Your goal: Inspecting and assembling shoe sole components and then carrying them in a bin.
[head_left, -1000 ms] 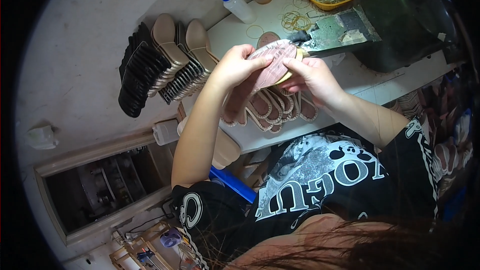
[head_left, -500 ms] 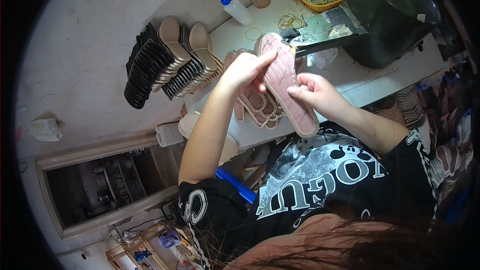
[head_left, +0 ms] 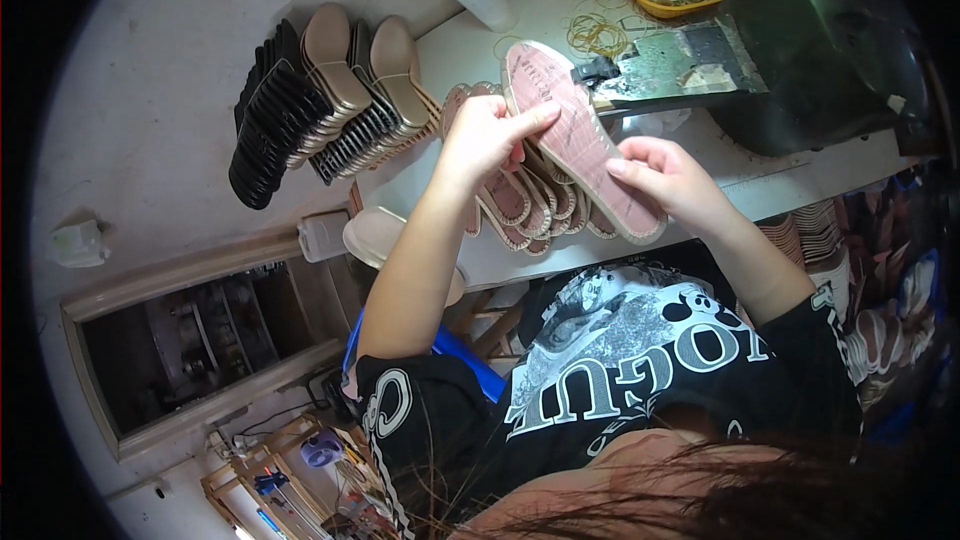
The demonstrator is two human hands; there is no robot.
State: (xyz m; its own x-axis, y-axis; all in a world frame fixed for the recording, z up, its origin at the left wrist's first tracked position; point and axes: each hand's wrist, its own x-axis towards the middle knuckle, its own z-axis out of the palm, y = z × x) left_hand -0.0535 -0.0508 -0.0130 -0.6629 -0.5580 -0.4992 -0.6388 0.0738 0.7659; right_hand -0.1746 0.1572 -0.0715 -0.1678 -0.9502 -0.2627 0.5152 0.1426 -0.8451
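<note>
Here, the held sole (head_left: 583, 140) partly hides the piled soles (head_left: 508, 198).

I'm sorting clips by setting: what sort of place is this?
Probably a shoemaking workshop: the left hand and right hand hold a pink shoe sole, similar soles lie overlapping behind it, and black-and-beige soles are stacked nearby.

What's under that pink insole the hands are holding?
More pink insoles with pale rims lie on the white table. The held insole and left hand cover some of them, so their full number can't be seen.
</note>
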